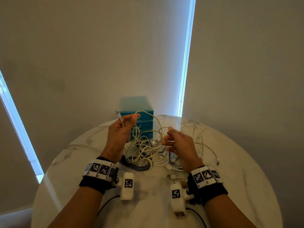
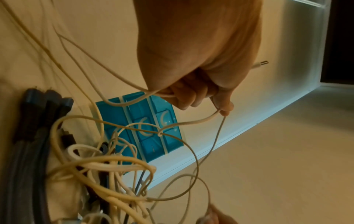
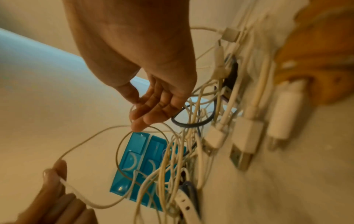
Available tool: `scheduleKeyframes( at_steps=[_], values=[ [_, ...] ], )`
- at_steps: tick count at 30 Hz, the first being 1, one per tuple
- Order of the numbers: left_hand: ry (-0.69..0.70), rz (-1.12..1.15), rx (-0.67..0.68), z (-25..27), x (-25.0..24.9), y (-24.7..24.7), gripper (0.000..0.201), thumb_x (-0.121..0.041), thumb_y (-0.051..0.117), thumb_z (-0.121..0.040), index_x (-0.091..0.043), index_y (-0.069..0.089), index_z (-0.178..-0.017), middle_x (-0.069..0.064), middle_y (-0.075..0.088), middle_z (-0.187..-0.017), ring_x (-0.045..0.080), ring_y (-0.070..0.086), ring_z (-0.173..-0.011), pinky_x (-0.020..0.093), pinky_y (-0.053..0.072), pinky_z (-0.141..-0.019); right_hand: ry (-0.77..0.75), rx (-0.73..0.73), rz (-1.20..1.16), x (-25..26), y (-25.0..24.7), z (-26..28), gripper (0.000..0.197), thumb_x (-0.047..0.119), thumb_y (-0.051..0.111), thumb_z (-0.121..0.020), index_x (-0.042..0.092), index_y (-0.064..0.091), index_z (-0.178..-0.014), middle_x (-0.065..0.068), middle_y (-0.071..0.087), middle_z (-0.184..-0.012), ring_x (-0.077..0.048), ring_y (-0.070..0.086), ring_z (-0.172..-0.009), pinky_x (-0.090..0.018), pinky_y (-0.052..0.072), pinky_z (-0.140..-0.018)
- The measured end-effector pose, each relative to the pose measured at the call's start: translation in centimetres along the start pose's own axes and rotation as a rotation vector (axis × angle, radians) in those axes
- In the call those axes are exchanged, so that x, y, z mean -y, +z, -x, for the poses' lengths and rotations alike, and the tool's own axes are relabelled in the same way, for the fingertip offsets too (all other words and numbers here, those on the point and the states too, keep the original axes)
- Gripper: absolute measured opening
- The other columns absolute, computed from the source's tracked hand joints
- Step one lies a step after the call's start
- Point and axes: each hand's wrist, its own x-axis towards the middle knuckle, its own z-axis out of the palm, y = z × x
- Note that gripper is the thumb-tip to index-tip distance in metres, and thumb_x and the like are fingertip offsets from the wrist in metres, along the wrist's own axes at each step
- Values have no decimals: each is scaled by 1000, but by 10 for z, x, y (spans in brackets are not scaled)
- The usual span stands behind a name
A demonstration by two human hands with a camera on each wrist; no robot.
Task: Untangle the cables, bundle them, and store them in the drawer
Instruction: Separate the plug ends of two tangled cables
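A white cable [image 1: 148, 113] is held raised in the left hand [image 1: 120, 129], whose fingers [image 2: 184, 97] are curled round it, with its plug end [image 1: 117, 112] projecting beyond the hand. The right hand [image 1: 178, 143] is shown with fingers [image 3: 153, 112] loosely extended, a thin loop touched at the fingertips. The tangled cables [image 1: 148, 152] are heaped on the round worktop [image 1: 238, 162], before the blue drawer unit [image 1: 136, 111].
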Motion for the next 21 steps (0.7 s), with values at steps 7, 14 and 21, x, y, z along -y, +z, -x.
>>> scheduleKeyframes(
  at_steps=[7, 14, 21],
  values=[
    [-3, 66, 43, -1, -2, -1, 31, -37, 70, -100, -15, 79, -121, -1, 29, -65, 14, 16, -57, 29, 17, -49, -315, -315, 91, 6, -1, -2, 13, 33, 70, -101, 21, 68, -97, 4, 71, -87, -14, 63, -73, -25, 50, -63],
    [-7, 101, 23, -2, -2, 4, 32, -34, 70, -101, -13, 77, -123, -2, 29, -63, 15, 15, -56, 28, 17, -47, -260, 113, 483, 1, 1, 5, 12, 33, 66, -106, 23, 73, -107, 3, 82, -84, 1, 69, -63, -21, 49, -63],
    [0, 194, -120, -6, -3, -1, 34, -35, 74, -99, -16, 77, -126, 13, 17, -82, 19, 11, -62, 30, 15, -48, -128, 429, 550, -3, -9, 2, 14, 14, 74, -99, 19, 82, -108, 9, 78, -80, 1, 67, -62, -13, 50, -60]
  ],
)
